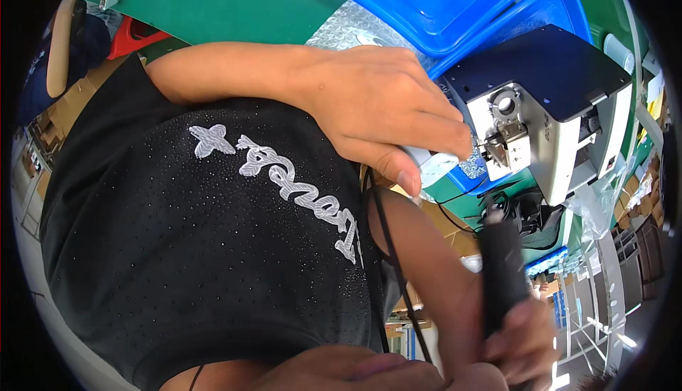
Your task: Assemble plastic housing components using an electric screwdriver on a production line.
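Observation:
My left hand [387, 103] reaches across in front of my chest, back of the hand up. Its thumb and fingers are closed on a small white plastic part [438, 168] with a rounded face, mostly covered by the hand. The fingertips are close to the metal front of a black-and-white screw feeder [543, 75]. Lower right, my right hand [522, 345] is wrapped round a black electric screwdriver [501, 270], its metal tip pointing up toward the feeder. Motion smears this hand and the tool.
Blue plastic bins [440, 7] stand beyond my left hand, next to a bubble-wrap sheet [348, 25] on the green table [213, 3]. Black cables [511, 210] lie below the feeder. A red stool [131, 35] and another person's arm [60, 43] show at upper left.

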`<state>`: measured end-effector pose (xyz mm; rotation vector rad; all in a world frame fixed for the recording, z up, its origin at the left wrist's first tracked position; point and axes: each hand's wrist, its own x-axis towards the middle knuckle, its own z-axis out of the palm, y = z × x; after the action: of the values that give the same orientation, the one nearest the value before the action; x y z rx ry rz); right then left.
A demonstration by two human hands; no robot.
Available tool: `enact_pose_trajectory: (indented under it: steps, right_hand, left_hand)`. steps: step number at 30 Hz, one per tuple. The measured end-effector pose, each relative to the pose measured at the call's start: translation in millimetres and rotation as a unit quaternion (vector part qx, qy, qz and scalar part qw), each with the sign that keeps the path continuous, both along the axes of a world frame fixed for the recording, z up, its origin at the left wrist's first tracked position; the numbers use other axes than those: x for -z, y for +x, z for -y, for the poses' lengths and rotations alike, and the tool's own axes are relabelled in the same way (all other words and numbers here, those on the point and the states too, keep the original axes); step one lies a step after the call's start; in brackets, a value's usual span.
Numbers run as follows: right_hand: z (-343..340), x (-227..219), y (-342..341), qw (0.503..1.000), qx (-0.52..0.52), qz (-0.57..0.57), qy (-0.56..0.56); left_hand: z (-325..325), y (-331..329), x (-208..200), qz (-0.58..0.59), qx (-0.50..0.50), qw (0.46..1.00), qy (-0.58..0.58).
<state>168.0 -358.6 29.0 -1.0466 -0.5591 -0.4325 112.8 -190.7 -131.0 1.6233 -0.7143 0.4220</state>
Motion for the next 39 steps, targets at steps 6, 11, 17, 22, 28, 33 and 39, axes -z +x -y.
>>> enact_pose_trajectory:
  steps: [6, 11, 17, 22, 28, 33, 39]
  right_hand:
    - [-15.9, 34.1, 21.3, 0.954, 0.183, -0.109, -0.213]
    - [0.2, -10.0, -27.9, 0.983, -0.087, -0.117, -0.111]
    - [-29.7, -22.9, -43.9, 0.982, -0.070, -0.157, -0.083]
    - [-34.1, -18.7, -41.0, 0.979, -0.077, -0.177, -0.072]
    - [-47.4, 16.5, -27.8, 0.991, -0.018, 0.059, 0.120]
    - [-32.0, 14.5, -29.3, 0.992, -0.112, 0.034, 0.053]
    - [-32.0, 0.8, -36.4, 0.990, -0.138, -0.026, -0.009]
  left_hand:
    - [-1.5, -0.5, -1.5, -0.013, -0.007, 1.000, -0.004]
    - [-2.2, -0.6, 2.0, 0.006, -0.009, 1.000, -0.012]
    - [-0.3, 1.0, 3.4, 0.000, -0.012, 1.000, -0.013]
    - [-0.5, 0.3, 3.5, -0.005, -0.013, 1.000, -0.004]
    - [2.1, 1.4, 4.2, 0.028, -0.026, 0.999, -0.030]
    - [-1.8, 0.8, 2.1, 0.036, -0.033, 0.998, -0.039]
    - [-6.5, -1.7, 0.3, 0.005, -0.005, 1.000, -0.023]
